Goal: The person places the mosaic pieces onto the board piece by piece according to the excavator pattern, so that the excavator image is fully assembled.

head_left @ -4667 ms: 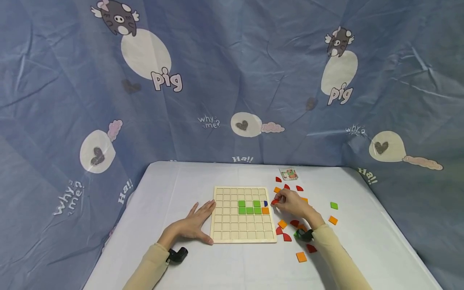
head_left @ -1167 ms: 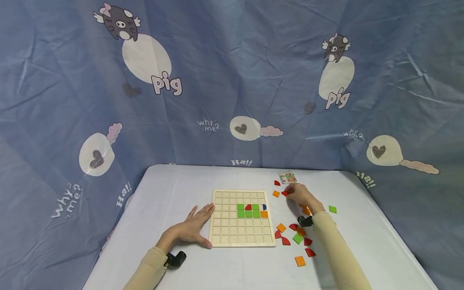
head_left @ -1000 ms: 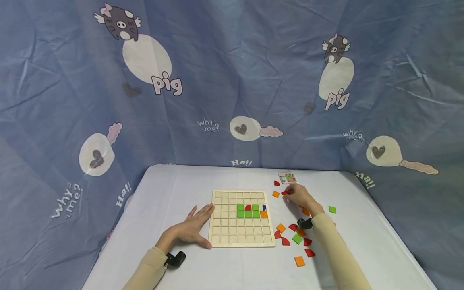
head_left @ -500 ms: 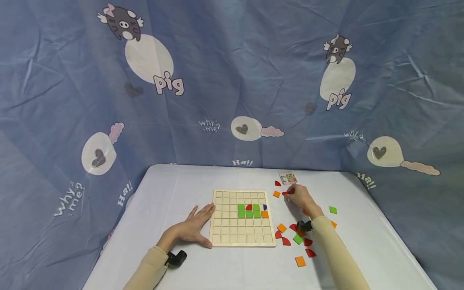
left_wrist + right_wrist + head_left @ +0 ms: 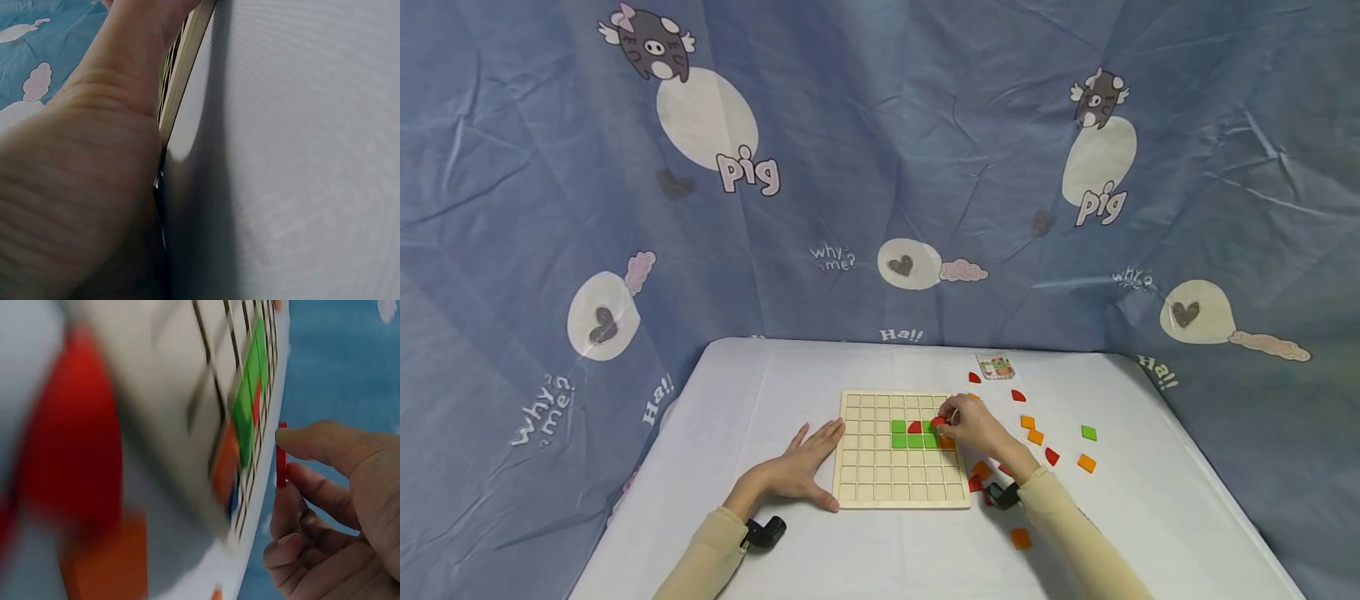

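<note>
A light wooden grid board (image 5: 902,503) lies on the white table. My left hand (image 5: 801,467) rests flat at its left edge, fingers spread; the left wrist view shows mostly this hand's heel (image 5: 75,181). Thumb and fingers of my right hand (image 5: 976,427) pinch a red quarter-circle tile (image 5: 281,456) above the board's right side. Several green square tiles (image 5: 899,441) sit in the grid, with a red quarter-circle (image 5: 914,427) between two of them. Beside them is an orange square (image 5: 947,443). A small blue tile (image 5: 234,495), hidden in the head view, shows in the right wrist view.
Loose red, orange and green tiles lie scattered right of the board, among them an orange square (image 5: 1021,538), a green square (image 5: 1088,432) and a red quarter-circle (image 5: 1018,396). A small printed card (image 5: 996,366) lies at the back. A blue patterned cloth (image 5: 850,167) hangs behind.
One red quarter-circle has gone into the grid between green squares since the earliest frame. My right hand has since moved left from near the card, bringing another over the board. My left hand stays put.
</note>
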Demonstrator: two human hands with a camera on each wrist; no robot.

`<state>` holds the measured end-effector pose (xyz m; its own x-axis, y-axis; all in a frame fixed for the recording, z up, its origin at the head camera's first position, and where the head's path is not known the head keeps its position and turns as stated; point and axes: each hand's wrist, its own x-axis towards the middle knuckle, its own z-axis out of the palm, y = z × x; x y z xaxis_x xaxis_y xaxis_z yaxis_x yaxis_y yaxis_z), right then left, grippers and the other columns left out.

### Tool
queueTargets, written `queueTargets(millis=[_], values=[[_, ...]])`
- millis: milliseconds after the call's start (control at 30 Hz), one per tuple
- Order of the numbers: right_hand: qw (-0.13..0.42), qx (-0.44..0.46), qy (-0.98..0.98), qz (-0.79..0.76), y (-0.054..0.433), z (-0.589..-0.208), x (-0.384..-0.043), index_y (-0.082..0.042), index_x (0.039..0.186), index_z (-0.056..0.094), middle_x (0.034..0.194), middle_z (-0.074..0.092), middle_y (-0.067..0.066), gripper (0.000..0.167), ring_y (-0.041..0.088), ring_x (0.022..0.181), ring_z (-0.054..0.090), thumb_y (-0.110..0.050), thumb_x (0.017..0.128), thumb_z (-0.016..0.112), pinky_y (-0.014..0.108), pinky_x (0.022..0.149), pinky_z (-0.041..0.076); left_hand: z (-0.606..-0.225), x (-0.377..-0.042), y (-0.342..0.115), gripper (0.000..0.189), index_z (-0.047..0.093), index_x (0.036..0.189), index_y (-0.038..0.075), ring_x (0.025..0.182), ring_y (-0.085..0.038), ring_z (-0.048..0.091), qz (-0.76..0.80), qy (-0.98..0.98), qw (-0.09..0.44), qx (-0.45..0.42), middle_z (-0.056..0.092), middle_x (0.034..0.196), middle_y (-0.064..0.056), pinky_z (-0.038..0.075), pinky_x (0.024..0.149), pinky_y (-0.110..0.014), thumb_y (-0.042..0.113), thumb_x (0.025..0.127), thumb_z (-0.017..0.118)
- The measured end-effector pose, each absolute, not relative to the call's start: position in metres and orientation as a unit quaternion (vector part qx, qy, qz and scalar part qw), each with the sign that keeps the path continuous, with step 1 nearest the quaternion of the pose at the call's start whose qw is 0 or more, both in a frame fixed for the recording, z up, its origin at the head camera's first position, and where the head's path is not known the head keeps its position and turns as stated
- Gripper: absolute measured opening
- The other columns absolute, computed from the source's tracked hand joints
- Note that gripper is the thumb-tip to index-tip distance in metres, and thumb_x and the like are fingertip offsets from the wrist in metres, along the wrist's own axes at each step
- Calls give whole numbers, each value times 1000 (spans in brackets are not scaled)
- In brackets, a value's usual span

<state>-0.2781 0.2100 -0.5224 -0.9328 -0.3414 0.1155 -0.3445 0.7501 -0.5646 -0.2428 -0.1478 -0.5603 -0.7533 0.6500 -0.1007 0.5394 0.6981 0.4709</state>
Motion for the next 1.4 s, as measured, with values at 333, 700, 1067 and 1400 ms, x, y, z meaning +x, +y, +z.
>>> queueTargets(millis=[333,700,1067,1400], values=[[-19,300,-918,260,165,-527,-251,-8,96,68,90,62,1,19,9,77,53,-18,82,77,20,64,48,-558,-242,-149,132,7,155,6,151,-30,4,218,909,131,329,3,164,-11,-6,119,-58,69,63,75],[-21,341,-903,262,155,-539,-251,-10,94,69,88,64,-1,14,6,75,55,-13,82,76,16,64,47,-559,-242,-149,132,7,155,5,151,-30,5,209,912,126,330,4,164,-11,-5,119,-59,70,63,74],[-57,331,-907,254,155,-536,-249,-14,95,72,94,64,-4,12,5,80,55,-18,84,75,16,69,48,-560,-241,-148,132,6,155,3,150,-33,6,216,909,128,334,4,163,-15,-5,119,-61,69,63,75],[-56,332,-908,250,159,-529,-250,-14,98,71,97,64,-4,15,8,83,56,-19,85,75,18,71,49,-560,-242,-147,132,6,155,5,151,-31,5,217,909,130,330,3,164,-12,-6,119,-59,70,63,75]])
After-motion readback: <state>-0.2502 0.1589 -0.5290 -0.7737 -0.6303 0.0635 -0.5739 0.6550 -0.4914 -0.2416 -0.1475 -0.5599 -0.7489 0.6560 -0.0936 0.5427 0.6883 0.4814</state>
